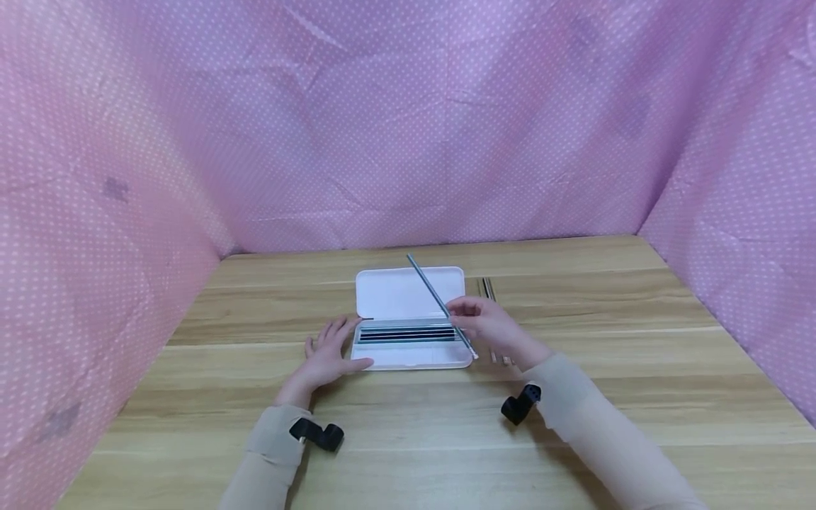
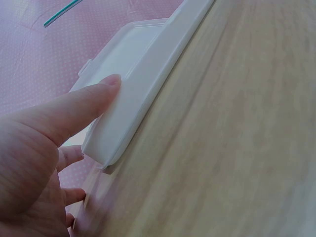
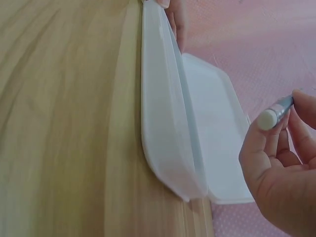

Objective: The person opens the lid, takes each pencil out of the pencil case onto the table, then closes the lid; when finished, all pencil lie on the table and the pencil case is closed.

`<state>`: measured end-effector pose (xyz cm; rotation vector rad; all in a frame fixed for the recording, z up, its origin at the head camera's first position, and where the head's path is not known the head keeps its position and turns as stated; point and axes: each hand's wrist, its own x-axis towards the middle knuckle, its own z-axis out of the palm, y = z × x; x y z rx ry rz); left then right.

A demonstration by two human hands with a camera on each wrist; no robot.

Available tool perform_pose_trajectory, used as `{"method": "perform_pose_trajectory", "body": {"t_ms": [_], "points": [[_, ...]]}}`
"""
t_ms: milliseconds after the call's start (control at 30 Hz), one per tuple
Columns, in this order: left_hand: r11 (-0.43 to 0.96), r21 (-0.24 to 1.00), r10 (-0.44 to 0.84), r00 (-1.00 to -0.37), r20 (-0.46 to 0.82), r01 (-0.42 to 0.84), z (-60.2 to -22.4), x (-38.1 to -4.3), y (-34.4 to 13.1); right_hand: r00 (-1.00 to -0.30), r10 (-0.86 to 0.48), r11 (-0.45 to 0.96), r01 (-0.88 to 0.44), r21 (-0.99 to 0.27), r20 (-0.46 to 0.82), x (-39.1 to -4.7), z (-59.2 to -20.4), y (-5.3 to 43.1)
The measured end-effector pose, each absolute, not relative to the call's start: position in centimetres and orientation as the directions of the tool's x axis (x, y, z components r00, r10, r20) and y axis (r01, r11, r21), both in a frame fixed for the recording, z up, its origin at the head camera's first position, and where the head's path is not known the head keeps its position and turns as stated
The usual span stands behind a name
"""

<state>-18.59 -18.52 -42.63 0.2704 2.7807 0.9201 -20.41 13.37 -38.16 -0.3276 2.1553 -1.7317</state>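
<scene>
A white pencil case (image 1: pixel 408 358) lies on the table with its lid (image 1: pixel 398 294) folded back. Several dark and teal pencils (image 1: pixel 404 334) lie side by side in its tray. My right hand (image 1: pixel 487 326) pinches a teal pencil (image 1: pixel 426 283) between thumb and fingers, slanted above the case's right part. Its white eraser end (image 3: pixel 267 120) points toward the camera in the right wrist view. At the case's left end is my left hand (image 1: pixel 327 360), fingers spread. The left thumb (image 2: pixel 101 94) rests on the case's front wall.
More pencils (image 1: pixel 488 287) lie on the wooden table (image 1: pixel 408 439) right of the case, partly hidden by my right hand. A pink dotted cloth (image 1: pixel 408 142) hangs behind the table and along both sides. Each wrist wears a small black camera (image 1: pixel 521 404).
</scene>
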Motion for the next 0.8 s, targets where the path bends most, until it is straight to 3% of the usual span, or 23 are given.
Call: {"method": "perform_pose_trajectory", "body": {"t_ms": [433, 800], "points": [[0.791, 0.603, 0.233, -0.962, -0.144, 0.101, -42.5, -18.7, -18.5, -0.932, -0.275, 0.045, 0.233, -0.971, -0.236, -20.8, -38.8, 17.6], [0.785, 0.611, 0.231, -0.963, -0.142, 0.099, -42.5, -18.7, -18.6, -0.915, -0.323, 0.124, 0.21, -0.97, -0.24, -20.9, -39.2, 20.9]]}}
